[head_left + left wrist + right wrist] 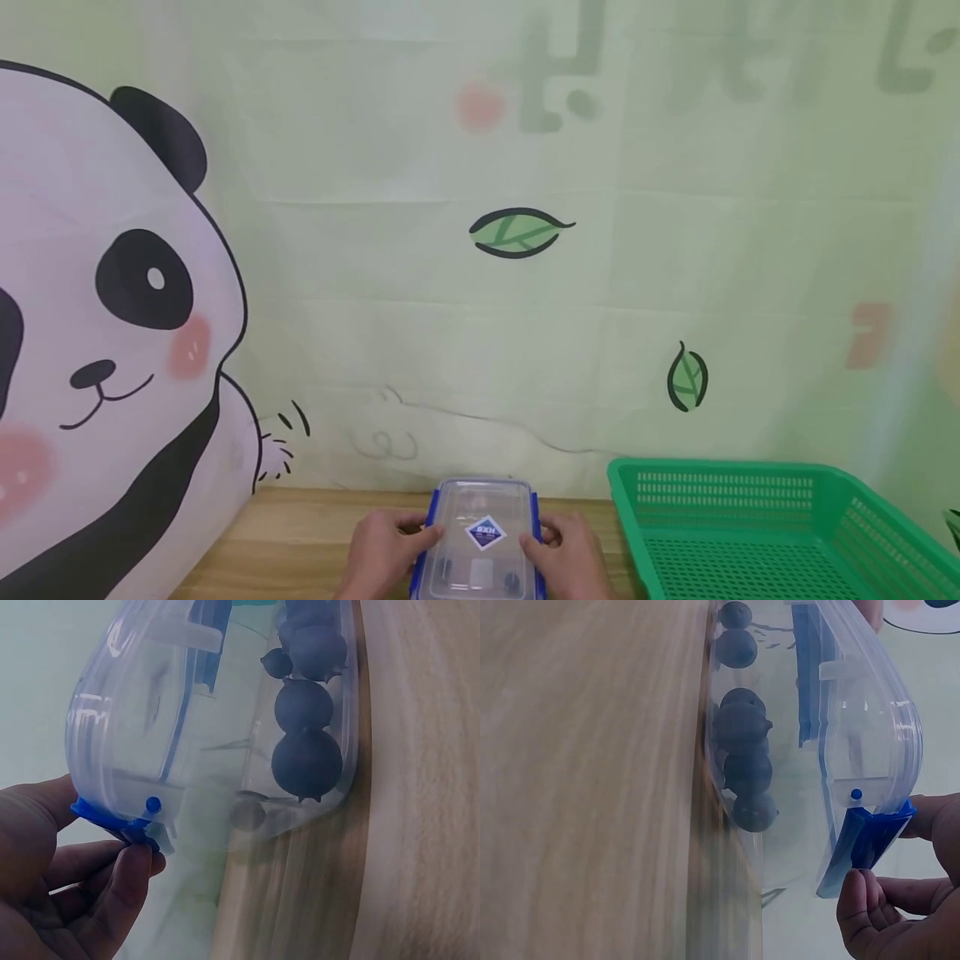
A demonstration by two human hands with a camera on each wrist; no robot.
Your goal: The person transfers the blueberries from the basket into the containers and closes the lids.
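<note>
A clear plastic food container [480, 508] with blue side latches stands on the table in front of me. Its lid bears a blue and white diamond label [486, 532]. My left hand [386, 550] pinches the left latch [124, 821], its thumb at the lid's edge. On the other side my right hand [570, 557] has its thumb on the lid and its curled fingers at the right latch [874, 836]. Through the clear walls, several dark round balls with small pointed tips [306, 763] show on the container's bottom.
To the right of the container stands a green plastic basket [738, 479] with perforated walls. The wooden table [285, 533] meets a pale green cloth backdrop [337, 333] printed with a panda and leaves.
</note>
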